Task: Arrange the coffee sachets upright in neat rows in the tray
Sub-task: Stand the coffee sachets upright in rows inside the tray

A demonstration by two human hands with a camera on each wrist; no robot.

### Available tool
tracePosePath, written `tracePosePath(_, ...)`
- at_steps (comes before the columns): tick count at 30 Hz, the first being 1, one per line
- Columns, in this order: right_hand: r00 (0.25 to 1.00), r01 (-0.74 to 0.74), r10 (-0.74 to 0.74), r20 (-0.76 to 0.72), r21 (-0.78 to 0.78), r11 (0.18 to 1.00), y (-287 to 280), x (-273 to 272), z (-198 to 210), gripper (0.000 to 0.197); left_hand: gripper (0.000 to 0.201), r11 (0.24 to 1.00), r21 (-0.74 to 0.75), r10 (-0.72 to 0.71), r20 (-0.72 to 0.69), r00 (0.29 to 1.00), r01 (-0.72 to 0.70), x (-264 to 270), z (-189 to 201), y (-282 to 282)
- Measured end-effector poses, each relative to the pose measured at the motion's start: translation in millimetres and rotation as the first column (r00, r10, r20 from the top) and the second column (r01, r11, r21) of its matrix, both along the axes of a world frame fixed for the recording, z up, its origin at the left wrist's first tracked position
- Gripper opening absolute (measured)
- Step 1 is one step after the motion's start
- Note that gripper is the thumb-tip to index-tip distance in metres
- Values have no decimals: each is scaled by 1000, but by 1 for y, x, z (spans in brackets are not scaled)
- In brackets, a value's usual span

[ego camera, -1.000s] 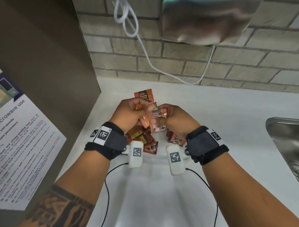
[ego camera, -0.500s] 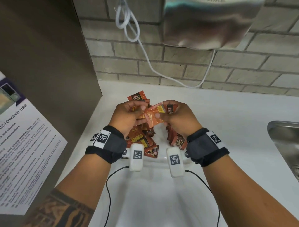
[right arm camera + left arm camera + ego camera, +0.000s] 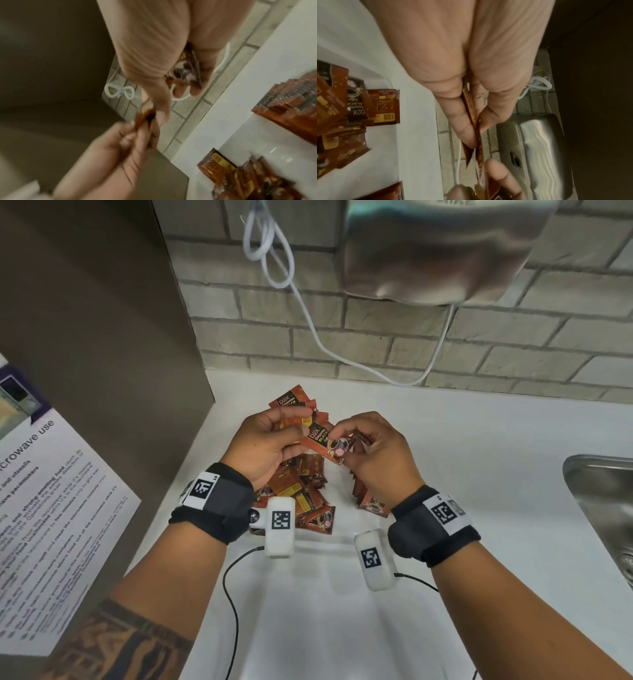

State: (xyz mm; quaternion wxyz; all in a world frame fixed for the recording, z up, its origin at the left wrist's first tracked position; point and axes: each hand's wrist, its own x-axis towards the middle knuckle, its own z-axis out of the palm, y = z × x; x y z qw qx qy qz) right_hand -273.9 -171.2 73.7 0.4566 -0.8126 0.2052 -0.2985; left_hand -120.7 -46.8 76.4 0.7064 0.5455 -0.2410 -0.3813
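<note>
A: What's new on the left?

B: The left hand (image 3: 265, 441) has lifted a little and pinches a fanned bunch of coffee sachets (image 3: 291, 409) between thumb and fingers, above the far-left part of the white tray (image 3: 339, 546). Half a second ago those packets sat lower and tighter.

A: And in the middle?

B: One sachet (image 3: 323, 441) that lay flat across both hands has tilted; its printed face now slants between them. Below it, the loose heap (image 3: 301, 494) in the tray's left half looks unchanged.

A: The right side?

B: The right hand (image 3: 373, 453) pinches that sachet's lower end, with more packets tucked in its curled fingers. The standing row (image 3: 370, 494) along the tray's right edge hasn't grown.

A: So?

B: I'd say they're squaring a bundle; nothing new is placed yet.
</note>
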Motion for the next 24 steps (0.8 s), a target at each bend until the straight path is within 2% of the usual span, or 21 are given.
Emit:
tracePosePath(3, 987, -110, 135, -89, 241, 964, -3, -7, 13, 62, 30, 998, 51, 19, 174, 985, -28, 3, 1, 3)
tracePosePath(6, 978, -95, 160, -134, 393, 914, -10, -9, 20, 72, 30, 997, 79, -24, 304, 952, 0, 2, 6, 6)
tracePosePath(8, 972, -89, 184, -148, 492, 866, -13, -6, 20, 71, 31, 996, 77, -66, 336, 940, 43, -1, 8, 5)
tracePosePath(11, 950, -123, 253, -183, 525, 842, -14, -1, 16, 61, 30, 993, 90, -99, 371, 923, 71, -5, 10, 4)
tracePosePath(14, 946, -181, 303, -113, 590, 787, -16, -5, 19, 35, 25, 994, 74, -98, 283, 954, 80, -5, 10, 3)
tracePosePath(16, 953, -187, 300, -46, 688, 701, -18, -11, 22, 33, 28, 995, 63, -87, 235, 968, 74, -4, 7, 4)
tracePosePath(17, 962, -173, 272, -35, 692, 700, -19, -11, 22, 33, 26, 996, 61, -73, 235, 969, 60, -3, 6, 4)
tracePosePath(19, 980, -116, 190, -62, 594, 796, -16, -8, 20, 29, 16, 998, 60, -47, 251, 967, 33, -5, 3, 3)
tracePosePath(21, 985, -79, 144, -92, 500, 862, -8, -4, 18, 36, 15, 997, 77, -31, 245, 969, 12, -9, 1, 0)
tracePosePath(24, 990, -46, 102, -101, 448, 893, -2, 0, 17, 43, 18, 994, 104, -7, 219, 976, -16, -14, 0, -4)
